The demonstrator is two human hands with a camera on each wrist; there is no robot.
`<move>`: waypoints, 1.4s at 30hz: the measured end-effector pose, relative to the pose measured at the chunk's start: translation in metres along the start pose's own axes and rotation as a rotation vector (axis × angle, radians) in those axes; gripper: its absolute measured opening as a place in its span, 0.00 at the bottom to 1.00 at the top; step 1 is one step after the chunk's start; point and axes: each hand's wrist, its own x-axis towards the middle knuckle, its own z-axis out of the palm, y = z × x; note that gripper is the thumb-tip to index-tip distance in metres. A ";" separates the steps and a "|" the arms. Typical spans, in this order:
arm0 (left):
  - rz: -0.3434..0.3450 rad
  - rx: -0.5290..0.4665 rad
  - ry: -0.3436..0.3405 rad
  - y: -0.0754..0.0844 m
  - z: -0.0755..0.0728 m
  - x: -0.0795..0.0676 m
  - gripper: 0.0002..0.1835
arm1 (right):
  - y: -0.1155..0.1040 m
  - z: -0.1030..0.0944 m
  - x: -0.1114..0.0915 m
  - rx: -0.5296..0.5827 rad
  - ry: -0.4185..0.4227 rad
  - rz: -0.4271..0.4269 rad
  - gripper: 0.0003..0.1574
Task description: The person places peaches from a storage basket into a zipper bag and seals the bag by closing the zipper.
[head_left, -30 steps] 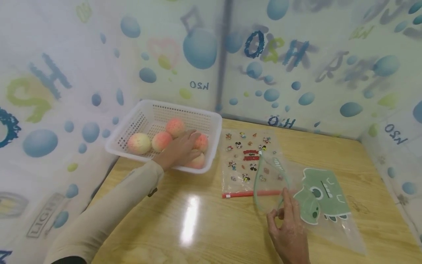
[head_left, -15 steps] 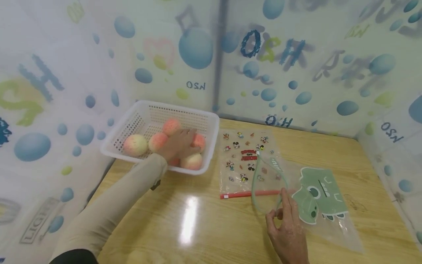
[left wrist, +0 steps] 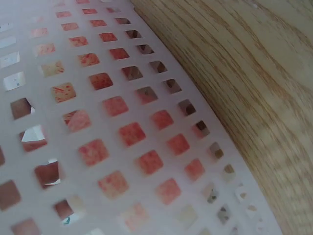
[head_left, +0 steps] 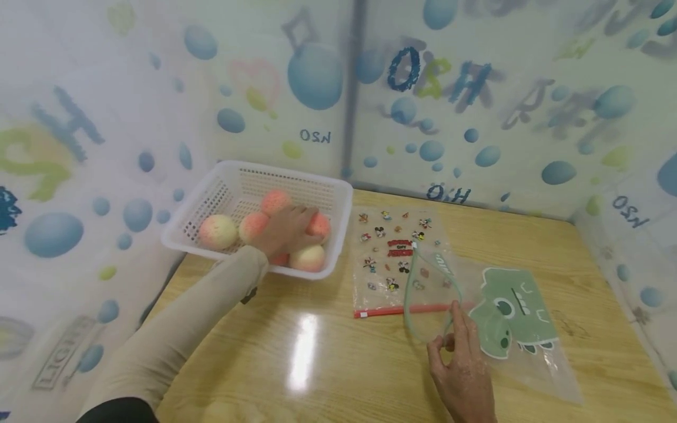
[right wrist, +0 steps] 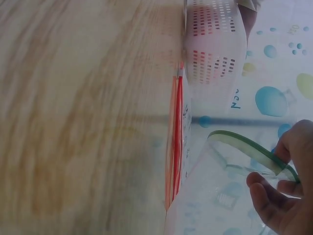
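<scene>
My left hand (head_left: pixel 288 232) reaches into a white plastic basket (head_left: pixel 338 235) holding several red-and-cream peaches. Its fingers and thumb lie on either side of a peach (head_left: pixel 319 225) at the basket's right end; the palm hides part of the pile. In the left wrist view, red fruit shows through the holes of the basket wall (left wrist: pixel 142 103). My right hand (head_left: pixel 462 367) pinches the green-edged mouth of a clear zip bag (head_left: pixel 523 311) printed with a green dinosaur. The right wrist view has this green rim (right wrist: pixel 249 142) held up, the mouth spread into a loop.
A clear bag (head_left: pixel 388 264) with small cartoon prints and a red slider lies flat between the basket and the dinosaur bag, which partly overlaps it. Everything is on a wooden table (head_left: pixel 254 358). Patterned walls (head_left: pixel 476 158) enclose its back and sides.
The left hand has shifted slightly left and down within the basket over the fruit, then held still. The right hand stays on the bag's mouth. The head view has turned slightly.
</scene>
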 end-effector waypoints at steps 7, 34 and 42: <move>0.064 0.044 0.079 -0.001 -0.002 -0.003 0.39 | 0.004 0.001 0.000 0.019 0.023 -0.027 0.51; 0.258 -0.018 0.366 0.010 -0.013 -0.023 0.38 | 0.005 0.003 0.000 0.013 0.038 -0.051 0.48; 0.351 -0.012 0.460 0.018 -0.015 -0.029 0.37 | 0.003 0.002 0.001 0.006 0.022 -0.025 0.47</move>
